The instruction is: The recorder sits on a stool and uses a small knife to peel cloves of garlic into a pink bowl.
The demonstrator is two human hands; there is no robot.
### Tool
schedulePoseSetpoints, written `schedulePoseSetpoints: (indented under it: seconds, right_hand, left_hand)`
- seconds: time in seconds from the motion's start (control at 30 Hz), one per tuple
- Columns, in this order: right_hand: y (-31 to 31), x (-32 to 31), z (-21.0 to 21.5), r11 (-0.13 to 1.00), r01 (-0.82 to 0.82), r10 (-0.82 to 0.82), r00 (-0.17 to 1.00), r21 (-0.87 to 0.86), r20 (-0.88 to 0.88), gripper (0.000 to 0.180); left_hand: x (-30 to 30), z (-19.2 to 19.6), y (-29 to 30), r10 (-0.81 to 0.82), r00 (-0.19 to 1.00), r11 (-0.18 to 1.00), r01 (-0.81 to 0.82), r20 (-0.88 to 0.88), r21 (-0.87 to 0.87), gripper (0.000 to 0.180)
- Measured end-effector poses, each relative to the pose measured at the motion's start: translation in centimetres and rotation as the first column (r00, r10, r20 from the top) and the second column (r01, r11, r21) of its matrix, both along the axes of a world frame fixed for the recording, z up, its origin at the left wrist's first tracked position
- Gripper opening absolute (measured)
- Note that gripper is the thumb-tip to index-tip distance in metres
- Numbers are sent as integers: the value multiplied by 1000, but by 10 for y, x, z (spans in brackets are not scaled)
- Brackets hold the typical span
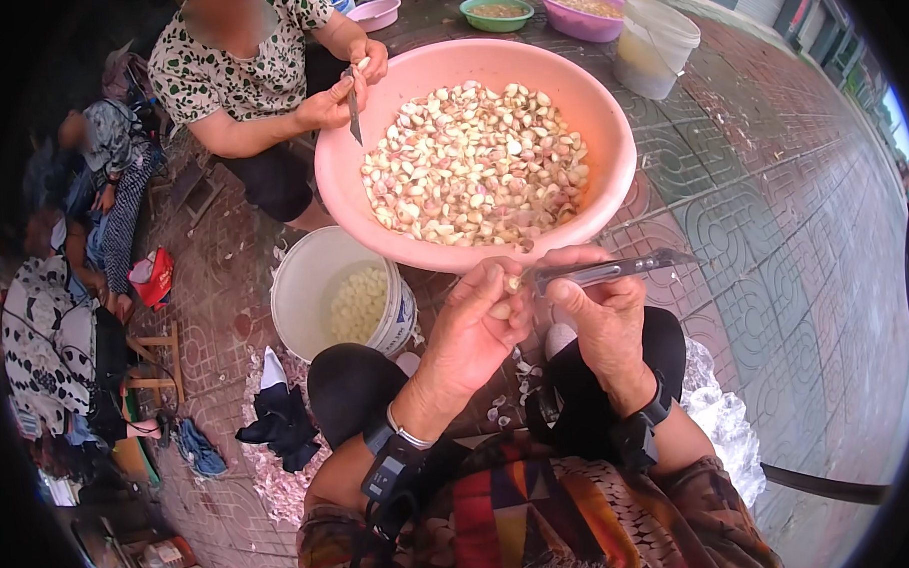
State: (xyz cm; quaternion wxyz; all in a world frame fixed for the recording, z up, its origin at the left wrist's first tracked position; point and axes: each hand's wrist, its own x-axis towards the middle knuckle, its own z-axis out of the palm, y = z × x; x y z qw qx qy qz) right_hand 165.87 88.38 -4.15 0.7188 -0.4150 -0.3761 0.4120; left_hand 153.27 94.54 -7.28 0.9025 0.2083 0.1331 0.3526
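Observation:
My left hand (481,328) pinches a garlic clove (502,307) between thumb and fingers, just below the rim of a big pink basin (611,178) full of unpeeled cloves. My right hand (601,314) grips a small knife (614,269) whose blade points right, its tip end meeting the clove. A white bucket (304,279) with peeled cloves stands left of my knees. Across the basin another person's hands (338,98) hold a knife and a clove.
Garlic skins (276,480) litter the paving by the bucket. A clear plastic bag (719,415) lies at my right. Behind the basin stand a white tub (656,47), a purple bowl (580,9), a green bowl (497,14) and a small pink bowl (377,12). Small wooden stools (157,359) stand at left.

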Motion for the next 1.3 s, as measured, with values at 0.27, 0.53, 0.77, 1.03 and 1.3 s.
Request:
schedulePoseSetpoints:
  seconds: [0.27, 0.53, 0.77, 1.03, 1.3]
  right_hand:
    - [2, 2, -6, 997, -63, 65, 997, -39, 52, 22]
    - [8, 10, -13, 975, -190, 162, 963, -116, -216, 14]
    - [8, 14, -17, 989, -99, 64, 955, -107, -289, 10]
    - [2, 7, -15, 989, -122, 92, 950, -82, -299, 9]
    - [1, 14, -17, 974, -51, -4, 970, -219, -243, 10]
  left_hand:
    - [-6, 4, 3, 84, 963, 973, -24, -257, 231, 19]
    - [-2, -2, 3, 96, 971, 932, -11, -218, 363, 16]
    - [5, -2, -6, 242, 917, 866, -57, -316, 496, 29]
    - [1, 3, -13, 555, 680, 600, 72, -479, 797, 25]
    - [1, 3, -8, 486, 792, 673, -70, -369, 736, 21]
